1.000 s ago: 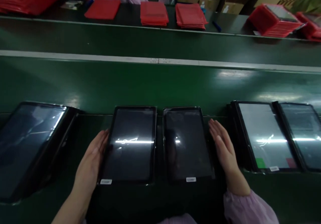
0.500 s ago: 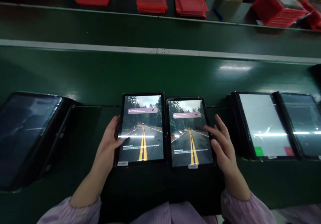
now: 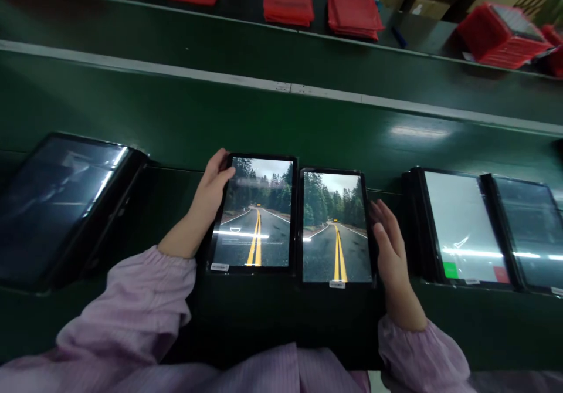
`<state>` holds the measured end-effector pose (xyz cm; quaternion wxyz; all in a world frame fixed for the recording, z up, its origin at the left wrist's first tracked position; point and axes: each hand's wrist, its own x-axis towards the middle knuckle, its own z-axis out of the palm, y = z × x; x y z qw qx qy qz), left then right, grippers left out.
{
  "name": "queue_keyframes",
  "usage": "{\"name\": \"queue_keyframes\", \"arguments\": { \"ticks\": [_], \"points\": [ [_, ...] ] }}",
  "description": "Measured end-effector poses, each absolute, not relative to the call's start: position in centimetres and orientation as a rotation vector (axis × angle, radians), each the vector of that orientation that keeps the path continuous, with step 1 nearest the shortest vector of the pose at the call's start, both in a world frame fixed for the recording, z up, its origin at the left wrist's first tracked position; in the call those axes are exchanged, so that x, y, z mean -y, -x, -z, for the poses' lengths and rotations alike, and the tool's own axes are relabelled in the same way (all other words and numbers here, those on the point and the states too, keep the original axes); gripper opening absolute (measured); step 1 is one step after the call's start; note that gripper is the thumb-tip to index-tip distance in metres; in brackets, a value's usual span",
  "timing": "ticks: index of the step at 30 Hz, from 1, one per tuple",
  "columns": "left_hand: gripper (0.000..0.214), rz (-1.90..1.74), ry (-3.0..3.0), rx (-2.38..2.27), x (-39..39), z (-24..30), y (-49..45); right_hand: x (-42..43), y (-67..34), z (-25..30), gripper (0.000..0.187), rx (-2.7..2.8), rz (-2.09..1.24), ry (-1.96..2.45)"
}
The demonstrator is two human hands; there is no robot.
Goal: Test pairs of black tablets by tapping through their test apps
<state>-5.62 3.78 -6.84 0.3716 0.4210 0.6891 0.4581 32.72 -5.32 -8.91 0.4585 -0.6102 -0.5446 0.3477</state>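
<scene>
Two tablets lie side by side before me, both lit with a forest road picture. My left hand [image 3: 210, 189] grips the upper left corner of the left tablet [image 3: 255, 217], thumb on its top edge. My right hand [image 3: 389, 247] rests along the right edge of the right tablet [image 3: 336, 229], fingers stretched and slightly apart. Both of my sleeves are pale pink.
A dark tablet stack [image 3: 53, 199] leans at the left. Two more tablets [image 3: 457, 229] stand at the right, one showing a pale screen. Beyond is a green conveyor belt [image 3: 281, 123] with a white stripe. Red pouch stacks [image 3: 288, 1] lie on the far ledge.
The screens went from dark to lit, and the notification banners have now gone. My left hand slid up to the tablet's top left corner. My right hand moved back to the right edge.
</scene>
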Motion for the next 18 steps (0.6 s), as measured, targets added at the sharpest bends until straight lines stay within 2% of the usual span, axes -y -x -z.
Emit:
{"name": "queue_keyframes", "arguments": {
  "ticks": [5, 10, 15, 18],
  "points": [
    [0.072, -1.216, -0.938, -1.722, 0.3, 6.0, 5.1, 9.0, -33.4, 10.2, 0.051, 1.202, -1.019, 1.499],
    [0.080, -1.027, -0.834, -1.855, 6.9, 5.4, 4.7, 11.5, -33.1, 10.3, 0.052, 1.196, -1.044, 1.525],
    [0.097, -1.082, -0.898, -1.803, 5.4, 5.4, 5.7, 11.4, -31.8, 9.7, 0.051, 1.211, -1.018, 1.497],
    [0.109, -0.982, -1.064, -1.748, 5.1, 6.1, 7.5, 11.2, -31.7, 8.5, 0.048, 1.473, -0.815, 1.464]
  ]
}}
